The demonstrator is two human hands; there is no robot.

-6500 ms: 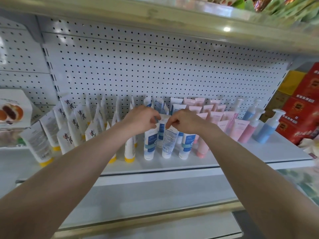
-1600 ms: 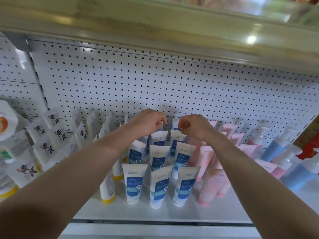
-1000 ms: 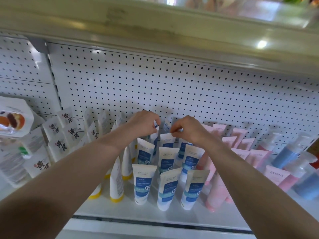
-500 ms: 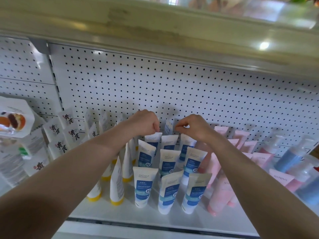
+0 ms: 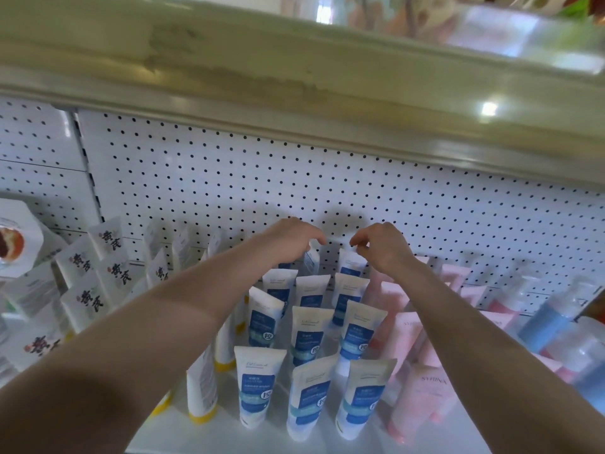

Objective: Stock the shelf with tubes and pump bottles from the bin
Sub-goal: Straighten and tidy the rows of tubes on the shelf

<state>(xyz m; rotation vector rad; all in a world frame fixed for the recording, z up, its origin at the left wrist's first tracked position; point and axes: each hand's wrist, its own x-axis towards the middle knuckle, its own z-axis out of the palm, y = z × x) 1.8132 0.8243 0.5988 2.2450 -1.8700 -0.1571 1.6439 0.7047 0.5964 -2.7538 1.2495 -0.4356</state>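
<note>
— A white pegboard [image 5: 229, 178] runs all along the back, under a worn greenish upper shelf [image 5: 294, 77]. What's standing on the white shelf [image 5: 229, 437] below it?

— In the middle, blue-and-white tubes [image 5: 258, 391], cap-down, in three files several rows deep. Left of them are white tubes with yellow caps [image 5: 201, 385], some printed with dark characters. On the right are pink tubes [image 5: 422, 394], and past those, blue and pink pump bottles [image 5: 543, 322] at the far right edge, rather blurred.

— And the person?

— Both bare forearms reach in over the blue-and-white rows to the very back, close to the pegboard. The left hand [image 5: 288, 237] and the right hand [image 5: 384, 249] are near each other but apart.

— What are the fingers doing?

— The right hand's fingers [image 5: 358, 244] are bunched narrow, thumb against forefinger. They pinch the crimped top of the rear tube [image 5: 352, 265], which stands upright in the last row. The left hand's fingers [image 5: 314, 237] are curled downward over a turned tube [image 5: 311, 262] just beside it, almost edge-on to me. Their tips are at its top, but whether they actually grip it I cannot tell.

— Anything else around?

— A white box [image 5: 19, 237] with a food picture on it, at the far left, in front of the next pegboard panel.
</note>
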